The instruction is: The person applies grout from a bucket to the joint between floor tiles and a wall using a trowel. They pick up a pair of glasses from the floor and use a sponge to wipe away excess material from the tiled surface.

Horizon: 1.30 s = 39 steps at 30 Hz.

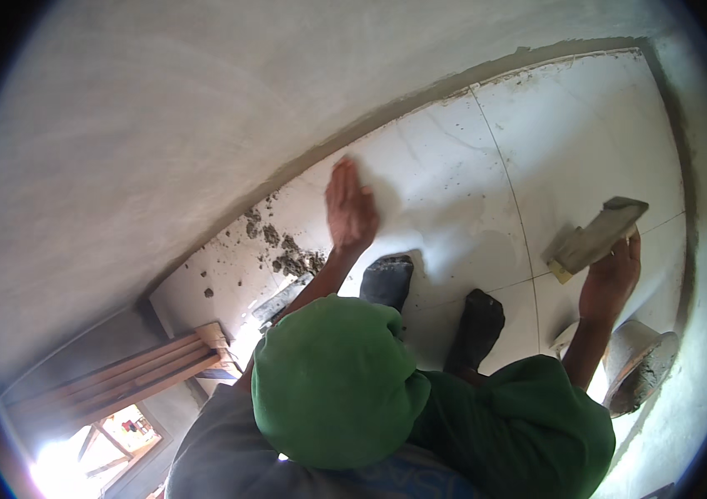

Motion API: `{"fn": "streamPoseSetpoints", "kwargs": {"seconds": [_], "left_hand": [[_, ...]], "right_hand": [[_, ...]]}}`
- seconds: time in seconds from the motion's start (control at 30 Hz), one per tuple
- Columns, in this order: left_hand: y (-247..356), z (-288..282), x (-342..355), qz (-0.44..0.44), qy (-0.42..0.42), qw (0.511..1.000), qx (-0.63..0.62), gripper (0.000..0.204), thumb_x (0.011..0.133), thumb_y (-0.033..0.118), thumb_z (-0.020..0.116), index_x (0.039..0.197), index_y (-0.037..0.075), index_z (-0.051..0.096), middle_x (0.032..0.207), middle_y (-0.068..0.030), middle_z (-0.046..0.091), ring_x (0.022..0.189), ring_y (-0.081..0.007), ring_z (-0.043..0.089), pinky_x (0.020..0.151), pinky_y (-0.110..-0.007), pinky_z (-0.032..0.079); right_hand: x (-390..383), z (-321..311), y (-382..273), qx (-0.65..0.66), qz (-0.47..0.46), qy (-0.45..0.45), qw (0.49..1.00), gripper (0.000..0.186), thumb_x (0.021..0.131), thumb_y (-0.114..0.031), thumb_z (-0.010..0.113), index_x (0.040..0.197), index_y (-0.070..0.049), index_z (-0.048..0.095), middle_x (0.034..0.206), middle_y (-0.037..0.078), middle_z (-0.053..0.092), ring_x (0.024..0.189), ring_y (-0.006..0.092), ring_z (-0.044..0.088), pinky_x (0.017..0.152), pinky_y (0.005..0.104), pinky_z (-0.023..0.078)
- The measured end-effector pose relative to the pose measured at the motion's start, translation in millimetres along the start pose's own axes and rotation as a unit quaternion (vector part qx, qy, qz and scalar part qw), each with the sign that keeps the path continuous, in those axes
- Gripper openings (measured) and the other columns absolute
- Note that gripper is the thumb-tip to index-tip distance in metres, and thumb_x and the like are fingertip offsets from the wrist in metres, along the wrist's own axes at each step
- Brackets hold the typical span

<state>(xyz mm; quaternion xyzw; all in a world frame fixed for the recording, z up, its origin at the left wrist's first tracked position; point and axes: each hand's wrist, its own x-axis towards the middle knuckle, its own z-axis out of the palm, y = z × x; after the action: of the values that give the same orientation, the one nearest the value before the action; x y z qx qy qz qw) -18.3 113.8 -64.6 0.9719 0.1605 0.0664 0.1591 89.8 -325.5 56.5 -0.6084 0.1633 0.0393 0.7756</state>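
Observation:
My left hand [351, 208] is open, with its fingers stretched out over the white tiles [445, 154] near the foot of the wall. Nothing shows in it. On the other side, my right hand [611, 279] grips a grey, mortar-smeared hand float [599, 235] with a yellowish corner, tilted above the tiled floor. Dark crumbs of mortar [291, 258] lie left of my left forearm. Beside them, partly behind that arm, is a flat grey piece [282, 301] whose kind I cannot make out.
A mortar-stained bucket [640, 362] stands by the right wall, beyond my right forearm. Wooden planks [120, 374] lie at the lower left. The plastered wall [170, 108] borders the tiles. Two dark-covered feet [474, 328] stand on the floor; a green cap [332, 382] hides the lower middle.

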Motion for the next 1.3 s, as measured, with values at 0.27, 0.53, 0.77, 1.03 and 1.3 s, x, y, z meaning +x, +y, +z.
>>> {"fn": "streamPoseSetpoints", "kwargs": {"seconds": [0.27,0.53,0.77,1.03,1.3], "left_hand": [[-52,6,-22,-0.092,0.026,0.992,0.085,0.067,0.110,0.021,0.054,0.165,-0.011,0.034,0.172,-0.0287,0.038,0.163,-0.0474,0.030,0.133,-0.056,0.027],[134,51,87,0.152,-0.119,0.978,-0.078,0.066,0.113,0.032,0.047,0.171,0.002,0.032,0.179,-0.0159,0.030,0.167,-0.0372,0.023,0.135,-0.051,0.021],[71,33,80,0.087,-0.090,0.992,0.024,0.068,0.113,0.032,0.048,0.171,0.001,0.030,0.177,-0.0207,0.032,0.166,-0.0344,0.027,0.136,-0.049,0.020],[-23,-71,-11,-0.158,-0.225,0.961,0.033,0.046,0.106,0.027,0.064,0.141,-0.001,0.070,0.131,-0.0220,0.077,0.119,-0.0378,0.077,0.105,-0.045,0.060],[37,-178,-63,-0.215,-0.535,0.779,-0.244,0.033,0.110,0.029,0.066,0.123,0.000,0.073,0.095,-0.0071,0.075,0.089,-0.0137,0.071,0.083,-0.033,0.059]], "right_hand": [[6,14,13,0.077,0.014,-0.008,0.997,0.041,0.112,-0.014,0.052,0.150,0.002,0.050,0.138,0.017,0.066,0.123,0.0234,0.069,0.104,0.0405,0.058],[9,34,-6,0.102,0.004,-0.020,0.995,0.040,0.109,-0.012,0.060,0.146,0.002,0.055,0.133,0.016,0.069,0.121,0.0225,0.070,0.104,0.0369,0.058],[-4,17,6,0.074,0.023,0.006,0.997,0.050,0.108,-0.017,0.063,0.153,0.004,0.052,0.127,0.013,0.072,0.113,0.0182,0.071,0.100,0.0337,0.057],[33,76,69,-0.047,0.118,-0.153,0.980,0.065,0.108,-0.036,0.071,0.158,0.001,0.051,0.109,0.010,0.073,0.097,0.0135,0.067,0.084,0.0322,0.057],[77,175,136,0.052,0.088,-0.178,0.979,0.048,0.107,-0.023,0.073,0.143,0.001,0.053,0.109,0.009,0.077,0.096,0.0142,0.071,0.080,0.0339,0.062]]}}
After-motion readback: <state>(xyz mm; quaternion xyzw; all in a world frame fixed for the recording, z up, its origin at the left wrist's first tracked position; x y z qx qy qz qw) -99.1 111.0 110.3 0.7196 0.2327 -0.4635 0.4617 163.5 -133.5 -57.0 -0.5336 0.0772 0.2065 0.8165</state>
